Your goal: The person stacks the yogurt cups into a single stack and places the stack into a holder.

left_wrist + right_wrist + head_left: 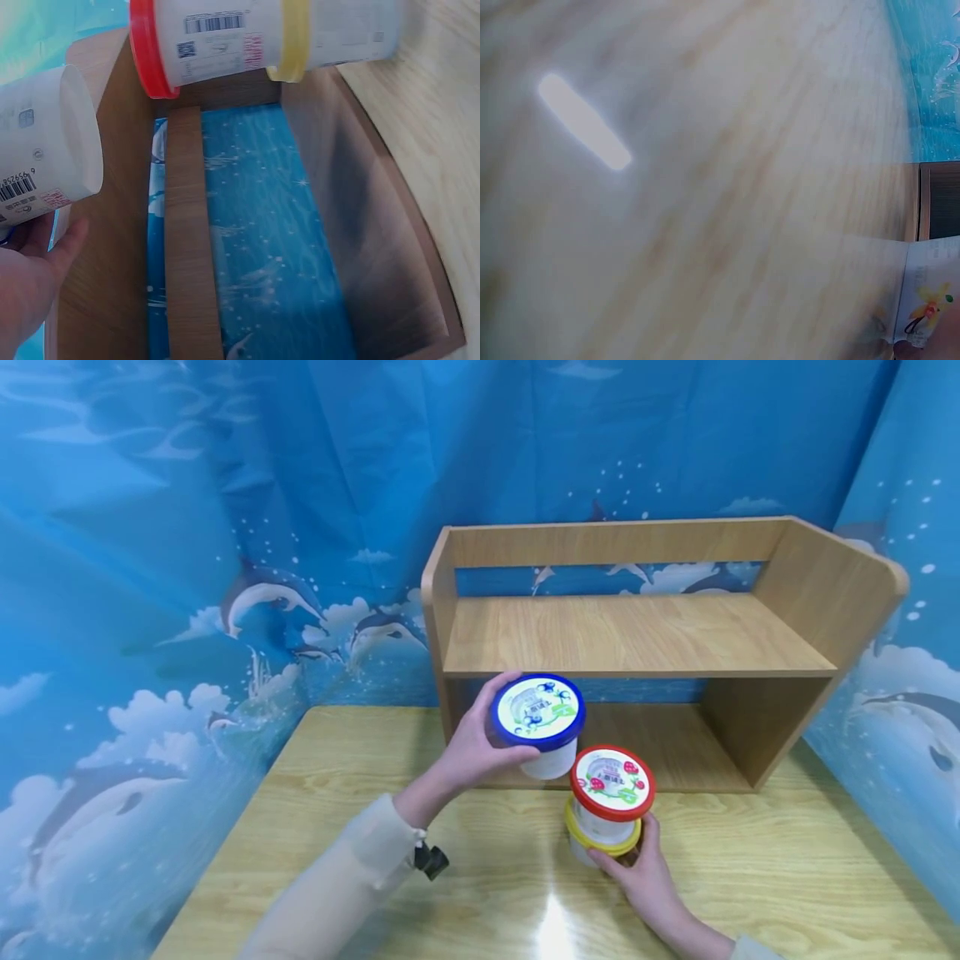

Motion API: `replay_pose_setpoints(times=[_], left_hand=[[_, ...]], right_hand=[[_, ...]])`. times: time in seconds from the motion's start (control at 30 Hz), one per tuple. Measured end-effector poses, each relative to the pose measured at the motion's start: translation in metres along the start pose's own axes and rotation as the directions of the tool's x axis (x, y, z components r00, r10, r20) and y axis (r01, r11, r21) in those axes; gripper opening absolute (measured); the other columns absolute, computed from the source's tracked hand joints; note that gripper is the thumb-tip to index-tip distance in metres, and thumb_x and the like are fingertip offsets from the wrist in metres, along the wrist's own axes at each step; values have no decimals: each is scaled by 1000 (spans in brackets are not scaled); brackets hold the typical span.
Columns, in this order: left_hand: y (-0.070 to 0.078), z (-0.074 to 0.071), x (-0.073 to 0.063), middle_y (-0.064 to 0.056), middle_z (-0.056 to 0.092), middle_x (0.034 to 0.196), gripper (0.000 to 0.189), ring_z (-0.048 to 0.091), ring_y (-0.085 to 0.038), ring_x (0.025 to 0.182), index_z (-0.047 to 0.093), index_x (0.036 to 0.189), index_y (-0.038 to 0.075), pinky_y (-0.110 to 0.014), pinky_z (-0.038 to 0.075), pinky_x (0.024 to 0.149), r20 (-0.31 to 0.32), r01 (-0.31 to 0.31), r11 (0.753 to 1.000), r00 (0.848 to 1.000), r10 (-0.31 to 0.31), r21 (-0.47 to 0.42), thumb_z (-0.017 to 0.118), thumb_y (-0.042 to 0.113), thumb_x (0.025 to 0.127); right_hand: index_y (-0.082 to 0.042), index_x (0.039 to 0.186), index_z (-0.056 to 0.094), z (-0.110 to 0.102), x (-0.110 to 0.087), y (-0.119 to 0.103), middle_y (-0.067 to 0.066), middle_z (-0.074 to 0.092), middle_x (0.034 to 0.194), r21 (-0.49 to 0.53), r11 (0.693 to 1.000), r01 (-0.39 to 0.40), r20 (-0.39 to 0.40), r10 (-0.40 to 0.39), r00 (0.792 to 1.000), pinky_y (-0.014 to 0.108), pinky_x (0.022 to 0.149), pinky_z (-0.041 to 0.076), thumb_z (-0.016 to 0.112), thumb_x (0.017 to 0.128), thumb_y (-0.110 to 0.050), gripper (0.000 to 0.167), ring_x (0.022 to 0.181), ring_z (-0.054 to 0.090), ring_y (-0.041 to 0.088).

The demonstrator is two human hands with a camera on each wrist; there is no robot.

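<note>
My left hand [474, 745] grips a white tub with a blue lid [538, 712] by its lid edge, holding it up in front of the shelf, tilted so the blueberry-printed top shows. A red-lidded tub [612, 783] with raspberry print sits stacked on a yellow-lidded tub [581, 850]. Around that lower tub curl the thumb and fingers of my right hand [647, 878]. In the left wrist view the blue-lidded tub [45, 142] is seen from its base side, apart from the stack. A flower print shows on the yellow-lidded tub [928, 289] in the right wrist view.
A two-level wooden shelf unit [637, 631] stands at the back of the light wooden table [315, 827], its open front behind the tubs. Blue ocean-print curtains [360, 460] hang behind and on both sides.
</note>
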State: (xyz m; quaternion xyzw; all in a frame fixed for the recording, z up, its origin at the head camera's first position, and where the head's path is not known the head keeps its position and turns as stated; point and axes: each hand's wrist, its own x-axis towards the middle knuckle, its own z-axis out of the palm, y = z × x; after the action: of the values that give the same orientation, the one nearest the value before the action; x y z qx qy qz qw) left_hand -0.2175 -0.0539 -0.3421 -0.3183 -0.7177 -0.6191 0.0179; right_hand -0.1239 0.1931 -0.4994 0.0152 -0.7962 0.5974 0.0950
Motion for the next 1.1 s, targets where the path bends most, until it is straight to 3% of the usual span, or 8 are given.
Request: replay_pose_setpoints(times=[0.43,0.57,0.73,0.9,1.0,1.1], left_hand=[[9,18,20,-4,42,145,84,42,-19,131,30,149,17,-38,42,103,63,-45,999,997,44,5,79,13,81],[8,26,25,-5,42,145,84,44,-18,130,29,150,17,-34,44,101,109,-42,998,993,46,-42,78,13,82],[6,38,29,-7,42,144,85,46,-17,127,26,151,15,-30,46,98,161,-34,997,986,46,-76,77,10,83],[4,50,30,-5,44,142,86,48,-14,123,27,151,20,-29,49,94,191,-14,998,981,25,-58,78,10,82],[2,56,31,-3,46,140,86,49,-12,121,28,150,22,-28,49,92,200,-6,998,980,18,-58,78,10,81],[0,61,31,-1,48,138,86,50,-10,119,29,149,23,-28,50,91,214,1,997,977,15,-73,79,9,81]], right_hand=[[-2,144,13,0,0,-1,25,40,136,29,999,-20,11,20,1000,18,91,44,76,83,-5,88,121,45,40],[-2,145,12,1,0,1,24,40,135,11,1000,-7,7,7,1000,17,90,44,76,84,-6,89,121,46,38],[-3,144,15,2,0,3,21,44,132,-11,1000,24,-16,-25,1000,16,90,44,77,82,-5,87,114,50,14],[-1,144,17,2,-1,3,22,46,131,-3,999,50,-23,-50,998,15,89,44,77,82,-3,86,105,46,-8],[-2,143,17,2,-1,2,22,46,131,-2,999,41,-25,-41,999,14,89,43,77,82,-4,86,106,46,-7],[-3,144,16,1,-1,1,21,45,132,-9,1000,21,-18,-21,1000,15,90,43,77,83,-5,86,111,50,7]])
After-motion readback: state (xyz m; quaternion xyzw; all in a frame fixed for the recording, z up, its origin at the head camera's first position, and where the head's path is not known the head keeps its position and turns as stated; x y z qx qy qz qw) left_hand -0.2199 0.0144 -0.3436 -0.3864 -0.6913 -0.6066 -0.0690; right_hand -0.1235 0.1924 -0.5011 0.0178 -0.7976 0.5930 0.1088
